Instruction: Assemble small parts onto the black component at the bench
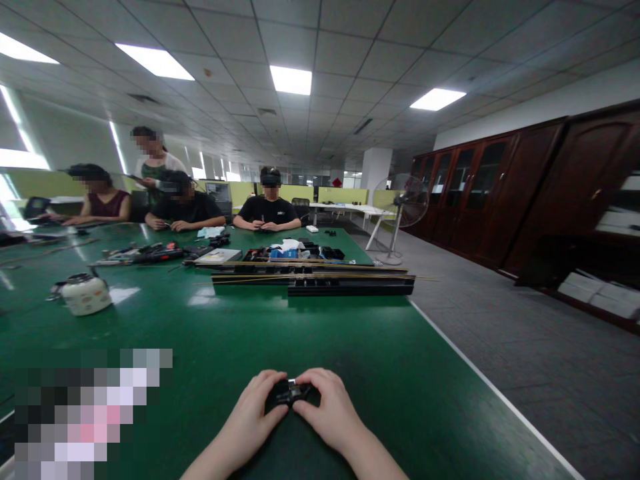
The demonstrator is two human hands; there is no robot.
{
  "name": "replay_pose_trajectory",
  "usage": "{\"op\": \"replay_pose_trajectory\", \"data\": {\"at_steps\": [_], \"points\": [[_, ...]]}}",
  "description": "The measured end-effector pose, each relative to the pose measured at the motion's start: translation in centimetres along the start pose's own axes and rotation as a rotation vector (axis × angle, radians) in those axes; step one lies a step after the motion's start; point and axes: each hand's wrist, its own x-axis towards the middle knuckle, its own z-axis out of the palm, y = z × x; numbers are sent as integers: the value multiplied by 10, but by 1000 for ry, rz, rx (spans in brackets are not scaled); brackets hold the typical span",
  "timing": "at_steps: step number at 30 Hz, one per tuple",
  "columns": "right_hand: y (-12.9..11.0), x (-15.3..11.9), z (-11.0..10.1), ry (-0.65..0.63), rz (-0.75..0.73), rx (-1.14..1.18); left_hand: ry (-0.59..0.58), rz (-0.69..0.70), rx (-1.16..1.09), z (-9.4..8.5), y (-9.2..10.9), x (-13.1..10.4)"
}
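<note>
Steadying the small black part well is probably calling for light, even pressure from both sides. The left hand and right hand are gripping its opposite ends; it is lying between them (its finer details are blurring), the green table showing around the grip.

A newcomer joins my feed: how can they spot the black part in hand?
At the near side of the green tabletop, find the left hand and right hand. Between them is a small black part with a bright spot at its far edge. Unlike the long black bars beyond, it is short and hand-held.
</note>
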Motion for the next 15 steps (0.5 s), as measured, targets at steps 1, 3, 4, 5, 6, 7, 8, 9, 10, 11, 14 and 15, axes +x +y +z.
{"op": "replay_pose_trajectory", "data": {"at_steps": [1, 3, 4, 5, 6, 7, 8, 9, 10, 11, 14, 15], "points": [[0, 0, 0, 1, 0, 0, -4, -1, -1, 0, 1, 0], [0, 0, 0, 8, 1, 3, -9, -2, -6, -1, 4, 0], [1, 0, 1, 9, 4, 4, -9, -1, -9, -1, 4, 0], [1, 0, 1, 9, 8, 4, -7, 0, -10, -1, 5, 0], [2, 0, 1, 8, 13, 1, -3, 1, -9, -1, 5, 0], [2, 0, 1, 6, 17, -3, 0, 2, -8, -1, 4, 0], [2, 0, 2, 4, 21, -7, 2, 3, -6, -1, 4, 0], [3, 0, 2, 3, 23, -9, 2, 3, -4, -1, 4, 0], [3, 0, 2, 2, 24, -10, 2, 2, -2, -1, 3, 0], [2, 0, 2, 3, 24, -10, 0, 1, 0, -1, 3, 0], [1, 0, 2, 8, 17, -4, -5, -4, 5, -1, 3, 0], [1, 0, 1, 9, 14, -2, -7, -2, 5, -1, 3, 0]]}}
